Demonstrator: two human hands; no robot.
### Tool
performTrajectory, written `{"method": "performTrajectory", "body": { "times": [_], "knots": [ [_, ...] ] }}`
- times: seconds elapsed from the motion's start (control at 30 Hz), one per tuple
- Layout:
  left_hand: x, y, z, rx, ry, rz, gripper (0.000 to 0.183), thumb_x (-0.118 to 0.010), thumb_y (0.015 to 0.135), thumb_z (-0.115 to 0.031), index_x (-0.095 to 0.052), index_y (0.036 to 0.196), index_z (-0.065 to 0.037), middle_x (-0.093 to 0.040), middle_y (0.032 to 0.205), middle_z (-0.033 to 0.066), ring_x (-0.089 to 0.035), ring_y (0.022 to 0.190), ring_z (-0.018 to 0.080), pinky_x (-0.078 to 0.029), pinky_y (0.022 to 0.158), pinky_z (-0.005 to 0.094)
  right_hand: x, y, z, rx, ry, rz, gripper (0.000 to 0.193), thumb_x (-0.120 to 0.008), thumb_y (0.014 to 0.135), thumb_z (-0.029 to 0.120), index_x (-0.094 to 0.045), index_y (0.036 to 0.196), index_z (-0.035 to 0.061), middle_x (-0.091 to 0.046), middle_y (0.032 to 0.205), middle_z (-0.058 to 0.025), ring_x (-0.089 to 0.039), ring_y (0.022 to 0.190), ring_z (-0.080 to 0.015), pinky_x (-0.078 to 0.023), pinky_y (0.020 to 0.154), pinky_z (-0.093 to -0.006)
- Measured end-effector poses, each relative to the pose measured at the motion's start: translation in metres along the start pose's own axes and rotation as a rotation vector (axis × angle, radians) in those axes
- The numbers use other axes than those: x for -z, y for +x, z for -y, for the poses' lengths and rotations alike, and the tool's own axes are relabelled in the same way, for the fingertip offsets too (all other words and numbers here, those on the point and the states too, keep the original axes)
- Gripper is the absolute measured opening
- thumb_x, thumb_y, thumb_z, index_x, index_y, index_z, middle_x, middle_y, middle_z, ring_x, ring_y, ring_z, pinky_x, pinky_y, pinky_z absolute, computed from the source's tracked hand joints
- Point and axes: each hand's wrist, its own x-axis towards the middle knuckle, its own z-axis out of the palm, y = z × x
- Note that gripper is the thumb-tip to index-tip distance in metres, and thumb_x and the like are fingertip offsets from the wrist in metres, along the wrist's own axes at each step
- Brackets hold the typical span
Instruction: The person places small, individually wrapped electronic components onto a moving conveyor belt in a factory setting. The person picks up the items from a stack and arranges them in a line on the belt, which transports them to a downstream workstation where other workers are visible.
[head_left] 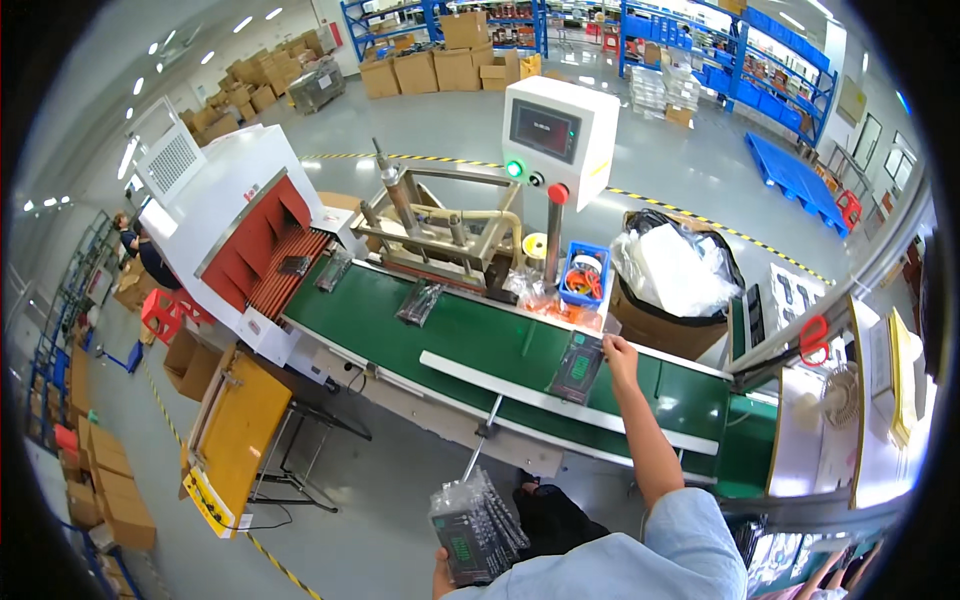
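Observation:
My right hand [620,357] is closed on the upper right corner of a flat black box in clear film [577,370], which lies over the green conveyor belt [480,338]. Close to my body, my left hand [443,573] grips a fanned stack of similar film-wrapped black boxes [468,530]; most of its fingers are hidden behind the stack. Farther left along the belt lie a wrapped black package [420,302] and another wrapped package [334,270]. A dark package [294,265] rests on the rollers at the mouth of the white shrink tunnel [225,205].
A white rail [560,402] runs along the belt's near side. Behind the belt stand a metal sealing frame [430,215], a control box [562,135], a blue bin [584,275] and a carton of plastic film [670,270]. A yellow-topped table [245,435] stands left.

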Motion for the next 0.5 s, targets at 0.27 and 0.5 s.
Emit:
{"method": "performTrajectory", "body": {
  "times": [0.27,0.5],
  "knots": [
    [-0.043,0.053,-0.027,-0.068,-0.04,-0.055,0.103,-0.074,0.063,-0.046,-0.016,0.135,0.0,-0.032,0.133,0.0153,-0.035,0.121,0.0238,-0.033,0.098,0.038,-0.096,0.093,-0.095,0.013,-0.396,-0.237,0.019,-0.06,0.078,0.021,-0.066,0.08,0.0029,-0.062,0.072,-0.015,-0.06,0.07,-0.0279,-0.046,0.068,-0.0382],
    [-0.084,0.114,-0.036,-0.012,0.004,0.002,0.101,-0.074,0.064,-0.045,-0.018,0.135,0.0,-0.034,0.132,0.015,-0.037,0.12,0.0237,-0.035,0.097,0.0381,-0.115,0.077,-0.066,-0.113,-0.552,-0.246,0.024,-0.058,0.082,0.027,-0.066,0.079,0.005,-0.064,0.078,-0.0146,-0.061,0.074,-0.0315,-0.045,0.069,-0.0405]
  ]
}}
